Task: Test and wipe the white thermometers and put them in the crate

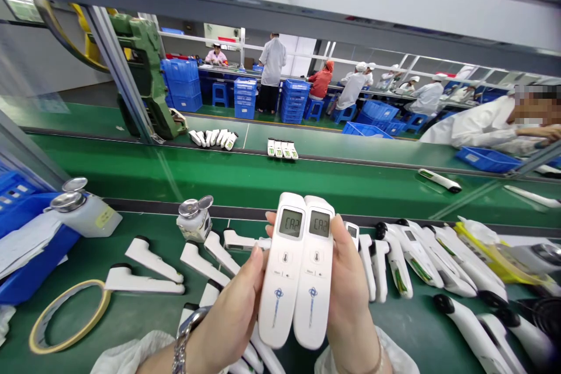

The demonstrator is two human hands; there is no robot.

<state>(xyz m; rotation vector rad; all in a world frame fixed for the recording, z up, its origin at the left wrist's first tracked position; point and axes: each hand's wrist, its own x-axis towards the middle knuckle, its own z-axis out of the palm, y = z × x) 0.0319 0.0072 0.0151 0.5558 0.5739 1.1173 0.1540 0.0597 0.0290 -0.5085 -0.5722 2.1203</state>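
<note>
Two white infrared thermometers stand side by side in front of me, their displays facing me and both lit with characters like "CA2". My left hand point(239, 301) is closed around the left thermometer point(280, 280), thumb along its edge. The right thermometer point(313, 286) is gripped by my right hand point(350, 286), its thumb beside the display. The two bodies touch along their upper sides. Behind and below my hands, more white thermometers point(146, 260) lie on the green bench, with another group point(412, 251) to the right.
A tape roll point(70, 315) and a blue bin point(39, 263) are at left. Two pump bottles point(87, 213) point(195, 222) stand along the bench's back. Beyond runs a green conveyor belt point(328, 178) carrying a thermometer point(439, 180). A co-worker point(482, 120) sits across at right.
</note>
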